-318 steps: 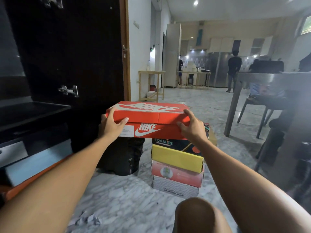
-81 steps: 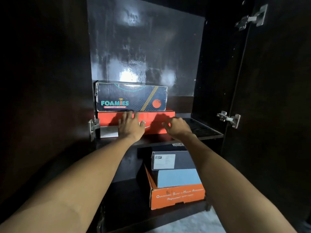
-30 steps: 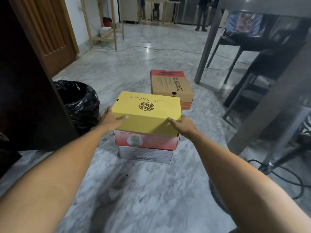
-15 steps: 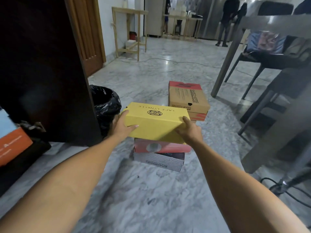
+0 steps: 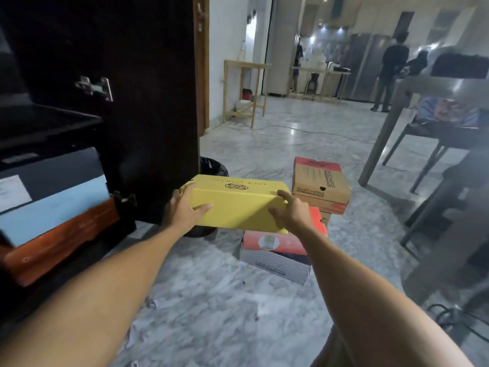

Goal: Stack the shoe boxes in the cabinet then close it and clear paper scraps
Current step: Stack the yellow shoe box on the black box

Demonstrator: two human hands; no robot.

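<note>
Both hands (image 5: 238,207) are gripping the yellow cardboard shoe box (image 5: 235,205), with several boxes (image 5: 275,252) waiting, cabinet door (image 5: 148,102) open, scraps (image 5: 148,304) uncleared.

Black plastic-lined bin (image 5: 214,166) on grey-white marble floor (image 5: 264,144), near-centre, mostly hidden. Brown wooden door frame (image 5: 202,62) just right of it, white wall (image 5: 227,35) beyond. Light wooden open-frame stand (image 5: 244,91) against that wall, far left; a small red object (image 5: 247,94) sits low inside it. Thin cable (image 5: 304,131) runs across the floor past the stand. Grey table leg (image 5: 383,131) slants at right, dark chair (image 5: 434,139) behind it with blue patterned fabric (image 5: 447,112) on the seat. Black cable (image 5: 455,321) coiled near right. Far back: steel fridge (image 5: 362,64), person in dark clothes (image 5: 389,72) standing with back turned, another person (image 5: 297,67) further left. Whole frame is motion-blurred.
</note>
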